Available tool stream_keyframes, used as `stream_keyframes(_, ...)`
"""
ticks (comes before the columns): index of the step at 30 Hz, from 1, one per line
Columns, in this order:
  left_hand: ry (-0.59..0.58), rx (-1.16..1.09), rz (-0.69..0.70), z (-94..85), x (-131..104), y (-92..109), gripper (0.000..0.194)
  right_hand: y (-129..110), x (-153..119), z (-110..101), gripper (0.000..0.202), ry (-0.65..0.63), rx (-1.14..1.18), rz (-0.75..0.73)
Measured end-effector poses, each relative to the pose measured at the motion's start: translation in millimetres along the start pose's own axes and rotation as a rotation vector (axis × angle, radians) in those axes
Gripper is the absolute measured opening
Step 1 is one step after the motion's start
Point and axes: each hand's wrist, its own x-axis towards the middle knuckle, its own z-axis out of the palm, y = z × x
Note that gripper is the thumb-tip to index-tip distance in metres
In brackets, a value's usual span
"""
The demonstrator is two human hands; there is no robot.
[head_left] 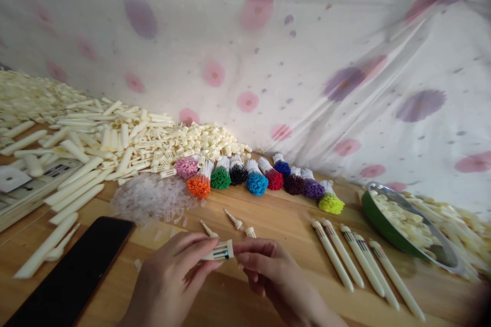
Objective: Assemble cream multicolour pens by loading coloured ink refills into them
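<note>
A short cream slotted pen part [223, 251] with dark and blue-green pieces showing in its slots lies between both hands. My left hand [174, 271] is closed around its left end. The fingers of my right hand [270, 265] are pinched together at its right end; whether they hold some small piece is hidden. Just beyond the hands, two cream pointed parts [233, 219] and a small cream cap-like part [250, 232] lie on the wooden table [291, 219].
Coloured refill bundles [257, 181] stand behind the hands. Clear tubes [151, 196], a cream parts pile [126, 133] and a black phone [76, 271] are left. Several multicolour pens [333, 255] and a green-sided bowl [387, 225] are right. A flowered sheet [215, 25] hangs behind.
</note>
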Motion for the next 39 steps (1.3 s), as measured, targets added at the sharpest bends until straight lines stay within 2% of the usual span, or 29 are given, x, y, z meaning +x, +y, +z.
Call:
stream_keyframes(4, -0.009, -0.072, -0.075, 2.4, -0.3, -1.2, 0.016, -2.5, -0.4, -1.7, 0.027, -0.003, 0.030, 0.016)
stream_keyframes(9, -0.093, -0.202, -0.289, 5.7, -0.7, -3.1, 0.017, -5.4, 0.5, -6.5, 0.028, 0.030, -0.040, -0.011)
stream_keyframes(14, -0.152, -0.278, -0.506, 8.3, -0.5, -5.1, 0.013, -11.8, 6.2, -15.8, 0.029, 0.103, -0.104, -0.113)
stream_keyframes(17, -0.181, -0.313, -0.594, 9.7, -0.8, -7.7, 0.011, -13.9, 14.7, -25.8, 0.034, 0.134, -0.292, -0.192)
stream_keyframes(19, -0.167, -0.315, -0.609, 10.3, -1.0, -10.6, 0.012, -15.9, 22.4, -36.7, 0.037, 0.185, -0.484, -0.251)
stream_keyframes(22, -0.150, -0.337, -0.603, 11.3, -1.4, -15.4, 0.013, -25.2, 35.5, -62.0, 0.040, 0.353, -0.662, -0.343)
stream_keyframes(26, -0.153, -0.372, -0.635, 13.5, -1.2, -19.1, 0.016, -54.7, 56.1, -103.0, 0.038, 0.622, -0.838, -0.431)
stream_keyframes(29, -0.136, -0.409, -0.649, 15.8, -1.3, -20.1, 0.018, -81.6, 75.8, -123.6, 0.026, 0.724, -1.017, -0.389)
stream_keyframes(31, -0.117, -0.422, -0.643, 17.2, -1.7, -21.0, 0.020, -96.0, 89.5, -128.5, 0.023, 0.740, -1.143, -0.329)
stream_keyframes(34, -0.095, -0.408, -0.624, 17.6, -2.3, -23.2, 0.021, -108.9, 106.2, -125.3, 0.025, 0.734, -1.324, -0.249)
stream_keyframes(39, -0.161, -0.396, -0.616, 14.9, -2.4, -26.1, 0.020, -115.2, 117.4, -111.5, 0.025, 0.704, -1.588, -0.131)
